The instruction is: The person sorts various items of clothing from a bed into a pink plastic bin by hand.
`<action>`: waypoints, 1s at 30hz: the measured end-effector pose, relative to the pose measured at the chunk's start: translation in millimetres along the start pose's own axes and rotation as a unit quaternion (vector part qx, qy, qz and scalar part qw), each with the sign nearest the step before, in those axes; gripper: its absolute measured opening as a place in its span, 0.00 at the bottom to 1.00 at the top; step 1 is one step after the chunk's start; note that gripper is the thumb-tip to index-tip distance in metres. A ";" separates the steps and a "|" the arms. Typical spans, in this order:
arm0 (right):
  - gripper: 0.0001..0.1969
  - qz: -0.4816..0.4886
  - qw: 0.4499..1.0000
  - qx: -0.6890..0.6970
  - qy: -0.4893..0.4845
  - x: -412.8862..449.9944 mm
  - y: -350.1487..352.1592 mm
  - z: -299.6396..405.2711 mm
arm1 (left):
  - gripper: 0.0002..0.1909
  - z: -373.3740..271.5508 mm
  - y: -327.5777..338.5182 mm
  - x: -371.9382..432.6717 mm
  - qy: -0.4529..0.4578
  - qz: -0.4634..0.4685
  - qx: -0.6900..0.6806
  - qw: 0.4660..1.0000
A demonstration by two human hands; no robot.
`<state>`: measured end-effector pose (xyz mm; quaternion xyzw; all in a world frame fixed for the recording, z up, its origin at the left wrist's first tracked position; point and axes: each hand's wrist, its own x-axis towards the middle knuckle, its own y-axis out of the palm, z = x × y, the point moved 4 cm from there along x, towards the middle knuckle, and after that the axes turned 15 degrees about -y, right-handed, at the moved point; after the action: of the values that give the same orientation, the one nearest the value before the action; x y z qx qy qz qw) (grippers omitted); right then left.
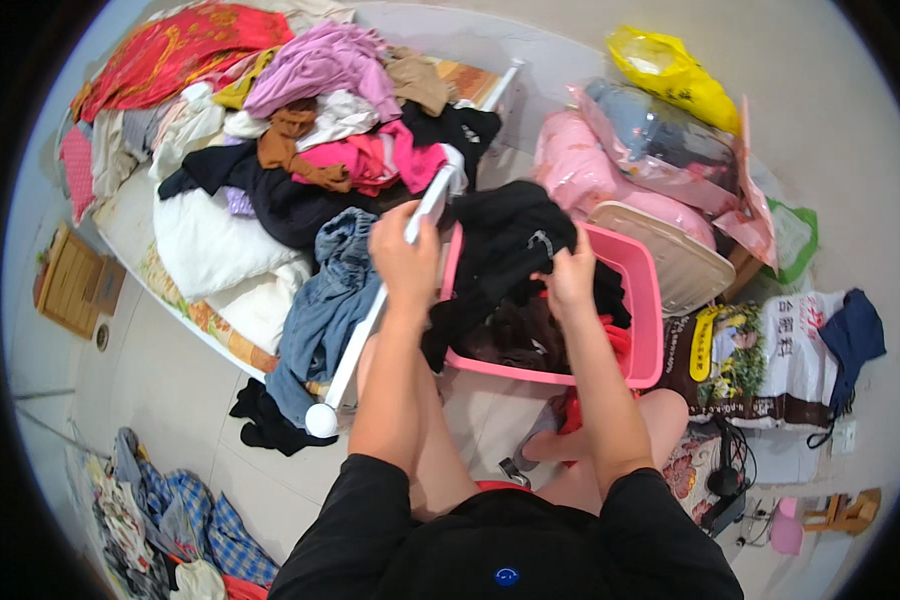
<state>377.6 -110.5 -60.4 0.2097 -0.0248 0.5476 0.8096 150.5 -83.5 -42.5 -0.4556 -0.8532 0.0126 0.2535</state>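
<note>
My left hand [405, 259] is at the white bed rail [371, 319], with fingers on one side and thumb on the other. My right hand [574, 277] grips a black garment [506, 232] that bears a small white print. This garment hangs over a pink plastic tub [645, 300], in which dark and red clothes [525, 337] lie. Blue jeans [334, 300] are draped by the rail, just left of my left hand. Part of the black garment's lower edge is lost among the dark clothes.
Mixed clothes [322, 75] are heaped on the bed, beside a white pillow [210, 240]. Right of the tub stand a beige lid [667, 255], pink bundles [585, 157] and a printed sack [757, 360]. Black cloth [274, 424] and another clothes pile [172, 517] lie at left.
</note>
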 end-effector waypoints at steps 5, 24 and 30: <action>0.14 -0.042 0.986 0.054 -0.152 33.7 -64.2 84.0 | 0.28 55.8 -28.0 5.6 -0.150 0.053 0.306 0.938; 0.12 0.234 0.942 -0.242 -0.002 -113.5 -124.0 -49.9 | 0.26 130.4 -85.8 0.2 -0.206 0.135 0.510 0.824; 0.10 0.170 0.971 -0.170 -0.009 -135.8 -135.1 -32.8 | 0.13 84.3 -88.9 -16.7 -0.056 -0.008 0.391 0.919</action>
<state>438.4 -259.6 -169.2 0.0671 -0.1601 0.6632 0.7280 52.1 -130.9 -100.5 -0.3121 -0.7966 0.3689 0.3633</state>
